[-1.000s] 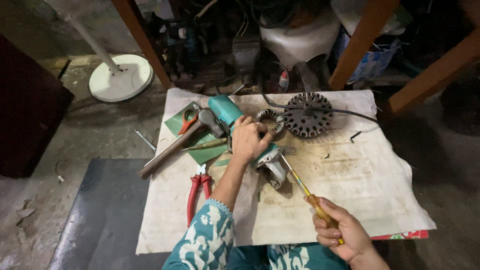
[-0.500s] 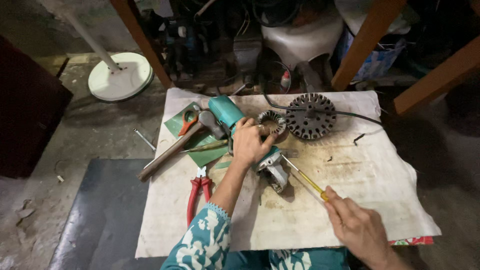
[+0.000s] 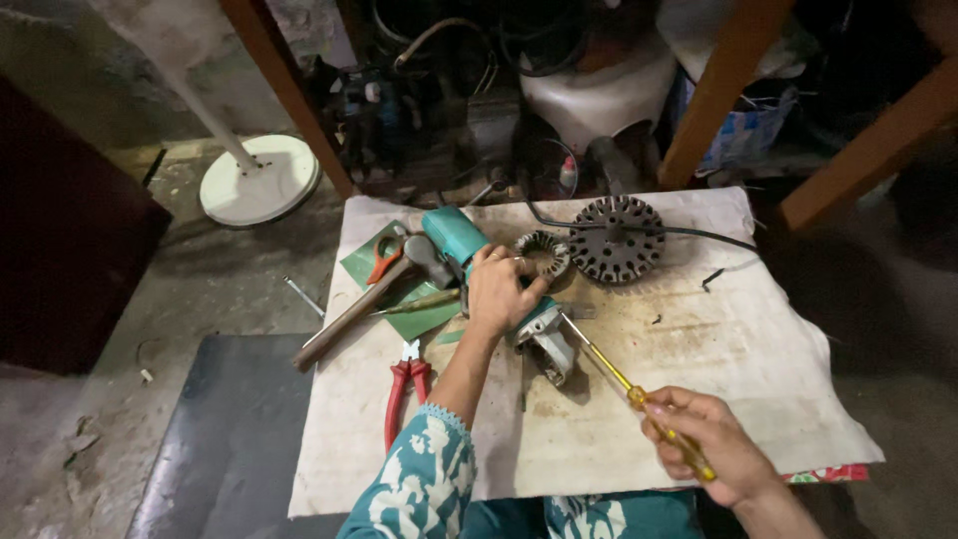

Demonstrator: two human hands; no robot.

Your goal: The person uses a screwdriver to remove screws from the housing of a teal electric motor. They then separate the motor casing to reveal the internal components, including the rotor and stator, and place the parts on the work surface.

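My left hand (image 3: 502, 290) presses down on a teal angle grinder (image 3: 457, 238) that lies on a stained white cloth (image 3: 718, 359). The grinder's grey metal head (image 3: 549, 349) points toward me. My right hand (image 3: 711, 444) grips the yellow handle of a screwdriver (image 3: 624, 381). Its shaft slants up and left, and the tip meets the grinder head beside my left hand. A black cord (image 3: 639, 228) runs from the grinder toward the back right.
On the cloth lie a hammer (image 3: 364, 296), red pliers (image 3: 402, 387), a small wound coil ring (image 3: 544, 255) and a dark round stator (image 3: 616, 238). A white fan base (image 3: 257, 180) stands on the floor at left. Wooden legs (image 3: 720, 95) and clutter stand behind.
My right hand has raised the screwdriver and brought its tip up to the grinder head. My left hand has stayed on the grinder.
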